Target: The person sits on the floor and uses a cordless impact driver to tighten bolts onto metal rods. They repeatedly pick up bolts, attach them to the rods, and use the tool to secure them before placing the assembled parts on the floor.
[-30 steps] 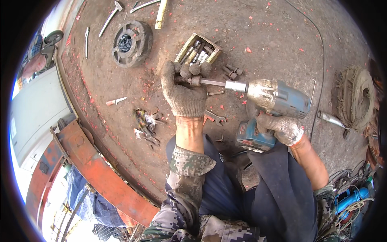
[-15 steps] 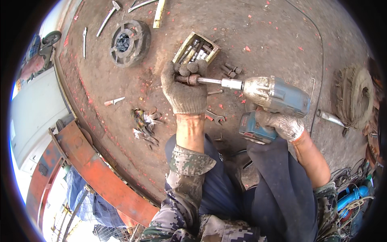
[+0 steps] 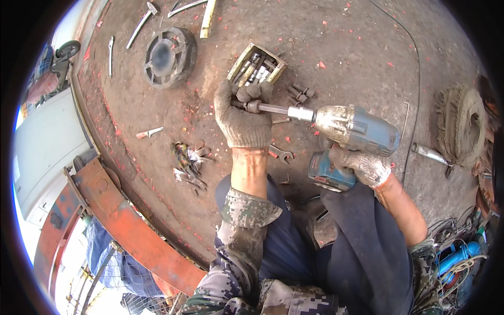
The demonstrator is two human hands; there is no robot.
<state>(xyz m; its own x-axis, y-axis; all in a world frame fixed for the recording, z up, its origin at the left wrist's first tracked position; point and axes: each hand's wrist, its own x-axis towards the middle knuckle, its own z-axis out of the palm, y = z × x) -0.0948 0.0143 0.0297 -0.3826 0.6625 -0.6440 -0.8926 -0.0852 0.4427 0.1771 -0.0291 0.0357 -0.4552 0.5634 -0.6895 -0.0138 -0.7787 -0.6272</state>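
Note:
My left hand (image 3: 243, 123), in a dirty knit glove, is closed around a rusty bolt (image 3: 253, 106) held sideways. The bolt's right end meets a metal shaft and silver socket (image 3: 301, 114) on a blue-and-silver cordless impact wrench (image 3: 365, 127). My right hand (image 3: 362, 164), in a paler glove, grips that wrench by its handle, above the blue battery. Whether a finger presses the trigger is hidden. Just beyond my left hand, a small box (image 3: 279, 72) contains several sockets. Several loose bolts (image 3: 300, 94) lie beside it. An open-end wrench (image 3: 283, 154) lies beneath my arms.
On the left are a dark wheel (image 3: 186, 59), a hammer (image 3: 139, 28), a spanner (image 3: 111, 56), a knife (image 3: 150, 133) and crumpled gloves (image 3: 188, 164). A worn tyre-like ring (image 3: 462, 128), a metal tube (image 3: 431, 153) and a cable (image 3: 418, 68) are right. An orange beam (image 3: 131, 228) borders the lower left.
My left hand and the bolt have shifted slightly right and down. The impact wrench has moved slightly left, its front end dipping a little. Both grips continue.

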